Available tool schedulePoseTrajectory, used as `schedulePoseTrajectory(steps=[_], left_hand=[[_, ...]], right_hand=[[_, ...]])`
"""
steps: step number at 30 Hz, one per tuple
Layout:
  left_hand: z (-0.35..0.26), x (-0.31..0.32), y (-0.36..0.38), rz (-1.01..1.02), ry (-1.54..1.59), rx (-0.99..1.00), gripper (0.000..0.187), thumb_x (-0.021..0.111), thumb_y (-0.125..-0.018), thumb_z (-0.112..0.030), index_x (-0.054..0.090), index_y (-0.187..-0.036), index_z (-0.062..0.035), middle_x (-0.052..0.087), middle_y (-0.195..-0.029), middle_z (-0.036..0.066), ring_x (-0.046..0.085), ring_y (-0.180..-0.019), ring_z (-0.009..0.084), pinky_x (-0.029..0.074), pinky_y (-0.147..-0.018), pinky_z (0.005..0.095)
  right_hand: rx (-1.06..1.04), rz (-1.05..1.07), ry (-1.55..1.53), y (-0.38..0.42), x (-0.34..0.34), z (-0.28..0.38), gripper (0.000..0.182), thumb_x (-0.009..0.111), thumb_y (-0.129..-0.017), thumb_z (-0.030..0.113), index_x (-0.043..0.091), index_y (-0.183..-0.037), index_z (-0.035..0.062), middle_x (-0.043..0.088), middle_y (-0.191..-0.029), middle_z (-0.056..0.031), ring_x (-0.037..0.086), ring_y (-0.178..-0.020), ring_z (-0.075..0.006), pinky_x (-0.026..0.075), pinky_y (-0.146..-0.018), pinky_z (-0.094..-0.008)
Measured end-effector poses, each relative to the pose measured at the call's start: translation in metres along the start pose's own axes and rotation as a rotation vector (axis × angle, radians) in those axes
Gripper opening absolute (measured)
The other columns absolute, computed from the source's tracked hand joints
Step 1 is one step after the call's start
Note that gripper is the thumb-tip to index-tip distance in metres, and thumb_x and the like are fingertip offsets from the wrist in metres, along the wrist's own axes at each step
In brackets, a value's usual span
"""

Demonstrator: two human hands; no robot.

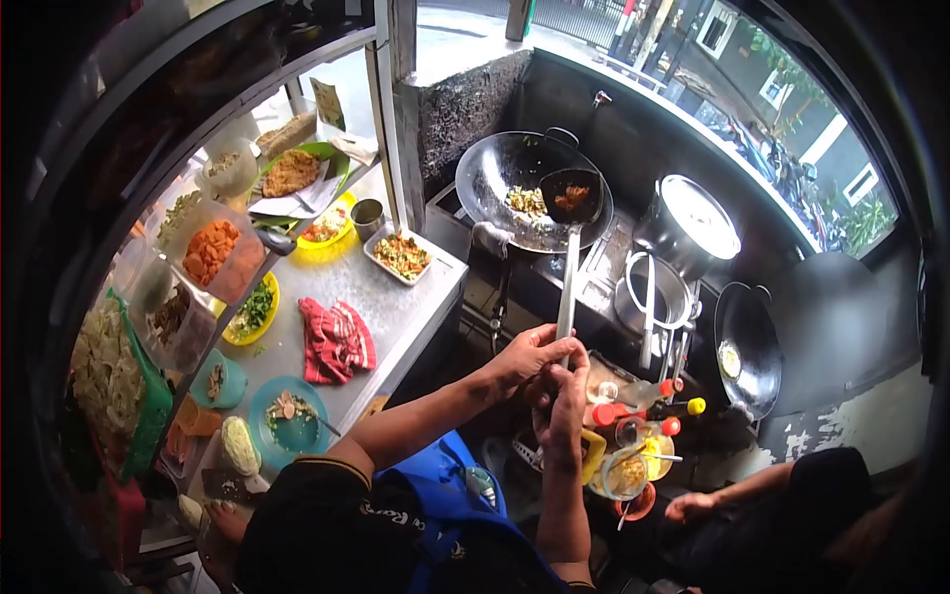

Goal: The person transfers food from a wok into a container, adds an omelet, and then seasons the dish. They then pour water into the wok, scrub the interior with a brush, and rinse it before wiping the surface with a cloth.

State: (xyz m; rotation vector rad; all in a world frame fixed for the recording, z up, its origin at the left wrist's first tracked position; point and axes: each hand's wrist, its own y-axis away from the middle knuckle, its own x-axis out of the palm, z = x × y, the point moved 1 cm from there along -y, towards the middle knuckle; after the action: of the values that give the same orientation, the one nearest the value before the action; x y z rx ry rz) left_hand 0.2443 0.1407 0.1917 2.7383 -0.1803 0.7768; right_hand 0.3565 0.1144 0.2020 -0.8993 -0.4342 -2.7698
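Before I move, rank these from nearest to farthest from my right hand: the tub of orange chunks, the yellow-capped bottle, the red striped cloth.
From your right hand, gripping the long handle:
1. Yellow-capped bottle, just to its right.
2. Red striped cloth, on the counter to the left.
3. Tub of orange chunks, farther left, beyond the cloth.

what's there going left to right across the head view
tub of orange chunks → red cloth → big wok with the ladle in it → open metal pot → smaller wok
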Motion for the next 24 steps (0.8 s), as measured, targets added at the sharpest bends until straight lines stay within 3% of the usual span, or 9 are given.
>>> schedulePoseTrajectory(steps=[3,6,7,11,13,14,18,22,24], left_hand=[[-0.033,-0.002,-0.028,0.159,-0.034,0.090,0.041,0.054,-0.101,-0.039,0.050,-0.131,-0.0114,0.060,-0.081,-0.005,0.058,-0.066,0.0030,0.043,-0.047,0.0175],[-0.037,-0.028,-0.069,-0.077,0.036,0.183,0.055,0.054,-0.099,-0.046,0.043,-0.141,-0.0123,0.058,-0.123,0.004,0.057,-0.109,0.0130,0.047,-0.091,0.0332],[-0.040,-0.043,-0.073,-0.050,0.038,0.181,0.057,0.053,-0.098,-0.049,0.044,-0.142,-0.0125,0.050,-0.136,0.003,0.046,-0.123,0.0139,0.035,-0.105,0.0393],[0.005,-0.126,-0.103,-0.126,-0.120,0.117,0.040,0.062,-0.096,-0.036,0.059,-0.123,-0.0063,0.064,-0.110,0.002,0.058,-0.095,0.0086,0.047,-0.080,0.0252],[0.021,-0.156,-0.096,-0.171,-0.172,0.013,0.037,0.063,-0.096,-0.034,0.061,-0.120,-0.0060,0.066,-0.107,0.002,0.061,-0.091,0.0087,0.048,-0.077,0.0240],[0.023,-0.172,-0.090,-0.163,-0.199,-0.061,0.036,0.062,-0.096,-0.034,0.061,-0.120,-0.0063,0.066,-0.108,0.003,0.061,-0.092,0.0093,0.048,-0.077,0.0246],[0.038,-0.225,-0.076,-0.175,-0.217,-0.283,0.037,0.062,-0.095,-0.037,0.062,-0.118,-0.0079,0.067,-0.106,0.003,0.063,-0.092,0.0107,0.049,-0.076,0.0249],[0.055,-0.251,-0.087,-0.212,-0.247,-0.270,0.035,0.064,-0.094,-0.036,0.063,-0.115,-0.0080,0.066,-0.101,0.001,0.062,-0.086,0.0098,0.048,-0.071,0.0241],[0.069,-0.260,-0.100,-0.228,-0.269,-0.280,0.033,0.064,-0.093,-0.035,0.064,-0.114,-0.0081,0.066,-0.098,0.000,0.062,-0.085,0.0092,0.048,-0.070,0.0239]], right_hand=[[-0.229,0.039,0.275,-0.044,0.011,0.022,0.056,0.054,-0.098,0.017,0.030,-0.148,0.0086,0.054,-0.080,0.0011,0.045,-0.054,-0.0022,0.035,-0.044,-0.0163],[-0.407,0.006,0.417,-0.095,0.028,0.035,0.056,0.052,-0.098,0.007,0.030,-0.149,0.0069,0.055,-0.086,0.0014,0.042,-0.059,-0.0007,0.032,-0.047,-0.0157],[-0.446,-0.020,0.458,-0.116,0.033,0.033,0.056,0.051,-0.098,0.006,0.030,-0.150,0.0073,0.056,-0.088,0.0008,0.042,-0.060,-0.0001,0.032,-0.047,-0.0158],[-0.760,-0.175,1.103,-0.247,-0.009,-0.033,0.054,0.051,-0.097,0.008,0.037,-0.149,0.0063,0.062,-0.119,-0.0083,0.059,-0.080,-0.0134,0.050,-0.075,-0.0280],[-0.579,-0.185,1.268,-0.288,-0.018,-0.052,0.052,0.054,-0.095,0.009,0.043,-0.146,0.0036,0.065,-0.117,-0.0097,0.059,-0.084,-0.0135,0.049,-0.078,-0.0284],[-0.290,-0.168,1.114,-0.303,-0.019,-0.059,0.052,0.055,-0.094,0.010,0.045,-0.144,0.0023,0.067,-0.113,-0.0101,0.057,-0.083,-0.0119,0.048,-0.077,-0.0275],[-0.442,-0.173,1.029,-0.317,-0.022,-0.077,0.049,0.056,-0.095,0.007,0.047,-0.142,0.0006,0.060,-0.132,-0.0144,0.059,-0.114,-0.0165,0.043,-0.099,-0.0287],[-0.067,-0.203,1.210,-0.318,0.003,-0.046,0.048,0.058,-0.095,0.011,0.050,-0.141,0.0090,0.064,-0.126,-0.0168,0.061,-0.116,-0.0256,0.045,-0.099,-0.0343],[-0.306,-0.033,1.565,-0.319,-0.022,-0.042,0.047,0.060,-0.092,0.012,0.054,-0.138,0.0141,0.066,-0.118,-0.0206,0.063,-0.110,-0.0334,0.048,-0.093,-0.0394]])
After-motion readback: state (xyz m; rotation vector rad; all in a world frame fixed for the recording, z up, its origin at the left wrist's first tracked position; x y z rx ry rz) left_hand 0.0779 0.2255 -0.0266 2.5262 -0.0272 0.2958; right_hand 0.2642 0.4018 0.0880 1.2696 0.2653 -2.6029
